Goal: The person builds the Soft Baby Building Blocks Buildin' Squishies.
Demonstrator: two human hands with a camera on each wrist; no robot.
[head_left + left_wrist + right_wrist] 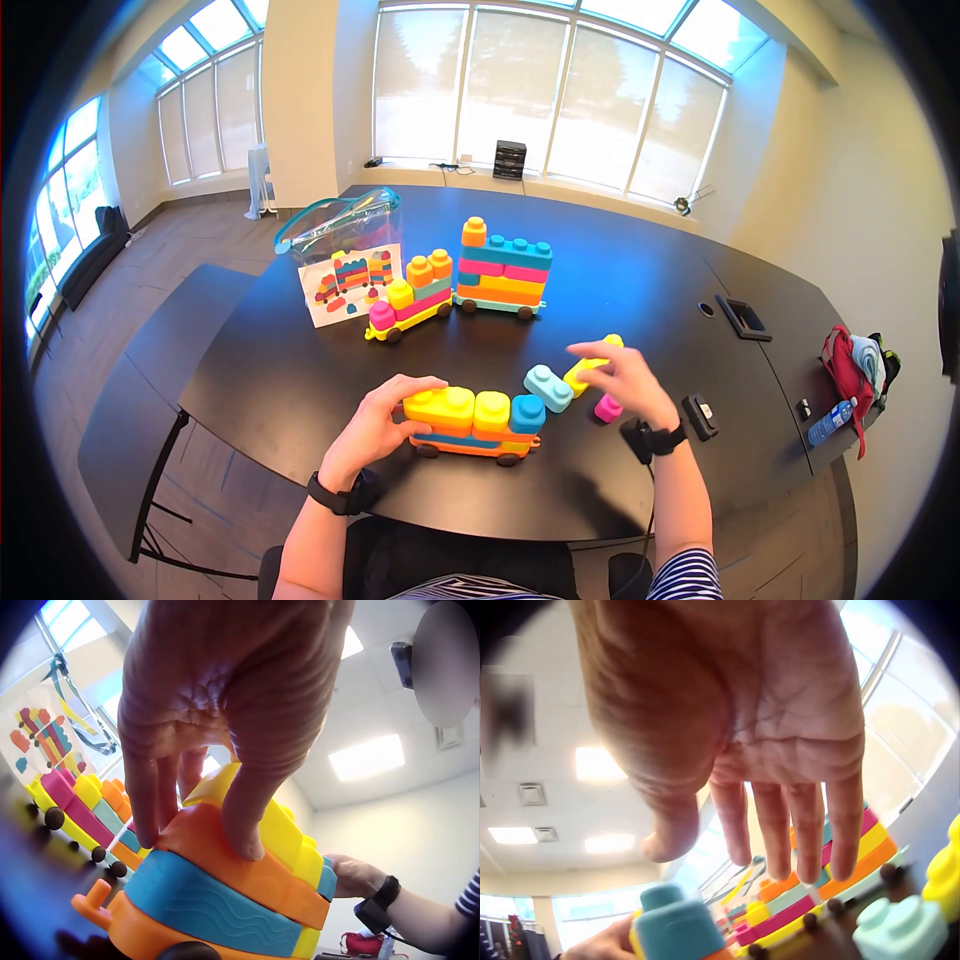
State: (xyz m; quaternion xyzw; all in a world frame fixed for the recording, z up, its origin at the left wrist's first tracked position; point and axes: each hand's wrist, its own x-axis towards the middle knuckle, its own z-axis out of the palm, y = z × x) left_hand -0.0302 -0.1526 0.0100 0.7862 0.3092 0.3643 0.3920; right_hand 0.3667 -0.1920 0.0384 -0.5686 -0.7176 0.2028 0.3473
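My left hand [378, 422] holds a toy block wagon [470, 446] at its left end, thumb and fingers on opposite sides of an orange block [214, 840]. Yellow blocks and one dark blue block [528, 414] top this wagon, over a blue layer and an orange wheeled base. With fingers extended and nothing between them, my right hand [632, 384] hovers over loose blocks right of the wagon. Those are a pale blue block [548, 388], yellow pieces [578, 380] partly hidden by the hand, and a small pink block [607, 408].
Farther back stand a yellow-based block wagon [412, 305] and a taller block wagon [503, 275]. Behind them is a clear bag [372, 225] with a picture card. On the right lie a small black device [701, 417], a water bottle [832, 422] and a red bag [846, 372].
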